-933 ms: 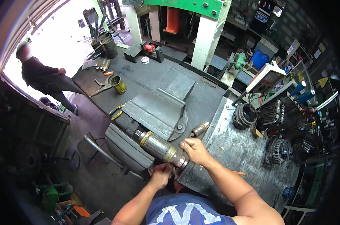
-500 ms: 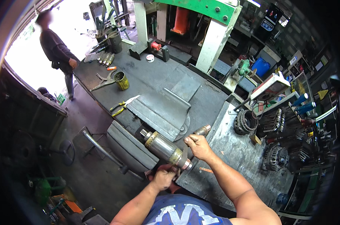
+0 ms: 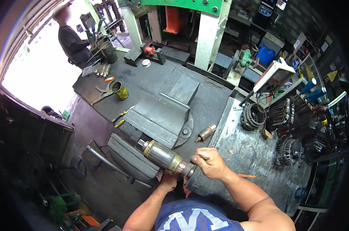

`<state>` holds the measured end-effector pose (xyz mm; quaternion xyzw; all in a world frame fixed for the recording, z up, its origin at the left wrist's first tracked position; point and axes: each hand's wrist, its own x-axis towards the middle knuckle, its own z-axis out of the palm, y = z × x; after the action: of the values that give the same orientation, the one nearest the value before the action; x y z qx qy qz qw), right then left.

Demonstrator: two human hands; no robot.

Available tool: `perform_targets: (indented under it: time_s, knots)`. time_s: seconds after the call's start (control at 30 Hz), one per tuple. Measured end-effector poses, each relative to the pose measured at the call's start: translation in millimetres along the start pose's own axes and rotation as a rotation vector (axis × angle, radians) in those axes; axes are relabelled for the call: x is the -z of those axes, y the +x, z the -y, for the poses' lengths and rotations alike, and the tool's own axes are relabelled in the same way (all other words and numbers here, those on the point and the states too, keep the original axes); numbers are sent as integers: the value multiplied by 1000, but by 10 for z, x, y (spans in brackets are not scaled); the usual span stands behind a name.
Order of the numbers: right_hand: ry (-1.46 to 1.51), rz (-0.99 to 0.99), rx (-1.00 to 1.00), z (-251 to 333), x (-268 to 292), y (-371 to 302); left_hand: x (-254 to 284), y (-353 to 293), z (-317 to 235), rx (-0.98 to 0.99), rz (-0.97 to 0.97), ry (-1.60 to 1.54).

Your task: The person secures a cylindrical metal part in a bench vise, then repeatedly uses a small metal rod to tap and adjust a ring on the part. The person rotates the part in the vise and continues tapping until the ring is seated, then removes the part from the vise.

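Observation:
A starter motor armature lies slantwise between the jaws of a large grey bench vise, its copper commutator toward me. Fingers pinched, my right hand is closed just right of the commutator, on the end of a narrow grey strip that meets the armature there. Under the commutator end is my left hand. Its fingers are curled and partly hidden by the armature, so what they hold does not show.
A smaller drive part lies beyond my right hand. Yellow-handled pliers and a yellow can are on the bench's left side. Alternator parts stand at the right. Another person is beyond the far left corner.
My right hand has come down and nearer to me, beside the commutator end. My left hand has slipped further under the armature. The other person has moved right, and my view has shifted slightly.

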<state>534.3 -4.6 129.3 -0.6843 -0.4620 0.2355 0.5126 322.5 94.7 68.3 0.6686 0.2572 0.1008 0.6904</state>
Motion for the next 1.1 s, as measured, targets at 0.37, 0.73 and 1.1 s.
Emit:
perform_targets:
  time_s: [0.37, 0.73, 1.1]
  knots:
    - [212, 91, -264, -219, -190, -39, -22, -196, -249, 147, -62, 9]
    - [221, 104, -247, -89, -206, 100, 108, -340, -225, 158, -126, 60]
    - [145, 40, -244, -149, -224, 96, 43, -139, -30, 191, -40, -24]
